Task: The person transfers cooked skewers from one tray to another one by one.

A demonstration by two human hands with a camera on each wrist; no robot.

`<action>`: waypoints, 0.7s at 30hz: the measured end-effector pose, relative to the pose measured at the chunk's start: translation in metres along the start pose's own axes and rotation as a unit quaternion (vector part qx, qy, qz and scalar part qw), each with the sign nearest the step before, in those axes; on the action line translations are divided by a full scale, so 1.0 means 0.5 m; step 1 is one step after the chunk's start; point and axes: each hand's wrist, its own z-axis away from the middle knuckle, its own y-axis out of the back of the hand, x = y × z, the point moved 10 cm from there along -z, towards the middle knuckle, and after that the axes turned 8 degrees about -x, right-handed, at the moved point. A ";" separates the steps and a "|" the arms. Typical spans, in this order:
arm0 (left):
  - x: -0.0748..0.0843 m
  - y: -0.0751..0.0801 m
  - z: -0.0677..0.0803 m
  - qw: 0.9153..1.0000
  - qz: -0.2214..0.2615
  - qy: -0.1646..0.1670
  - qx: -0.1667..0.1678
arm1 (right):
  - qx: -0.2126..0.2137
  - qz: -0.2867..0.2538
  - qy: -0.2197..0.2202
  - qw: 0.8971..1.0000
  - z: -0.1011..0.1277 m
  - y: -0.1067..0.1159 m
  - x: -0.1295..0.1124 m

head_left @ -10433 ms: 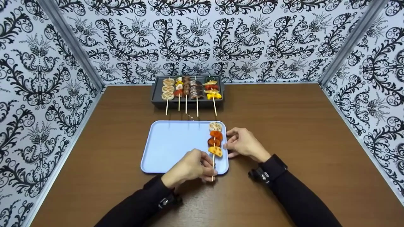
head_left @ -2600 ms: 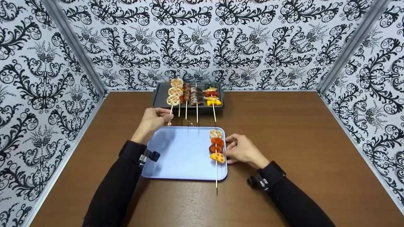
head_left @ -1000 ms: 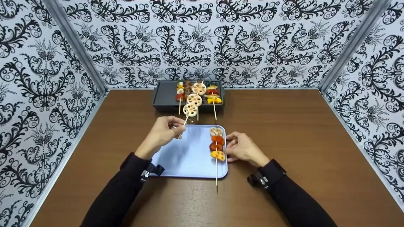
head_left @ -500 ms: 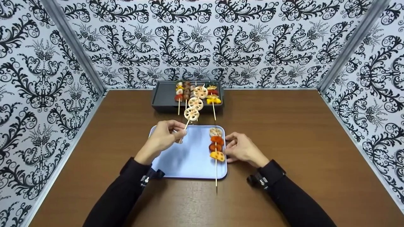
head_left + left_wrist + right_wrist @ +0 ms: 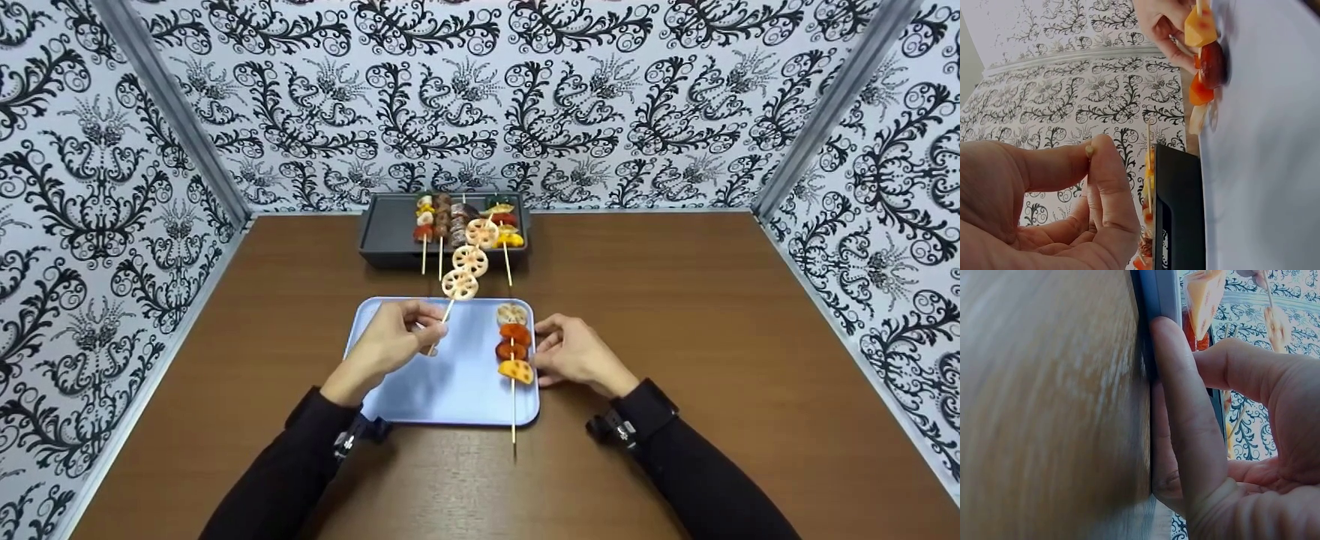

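Woodgrain table (image 5: 675, 315) below, left hand (image 5: 391, 337) pinches round-sliced skewer (image 5: 460, 285).

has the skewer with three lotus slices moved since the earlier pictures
Yes: judged against the dark grill in the head view, the lotus skewer has shifted rightward and nearer, now pinched in the left hand.
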 end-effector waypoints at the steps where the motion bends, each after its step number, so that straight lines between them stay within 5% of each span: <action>1: -0.001 -0.002 0.002 1.000 -0.001 0.001 -0.002 | 0.000 0.000 0.000 1.000 0.000 0.000 0.000; 21: -0.025 -0.030 0.023 1.000 -0.001 0.003 -0.012 | 0.001 0.000 -0.005 1.000 0.001 0.001 0.000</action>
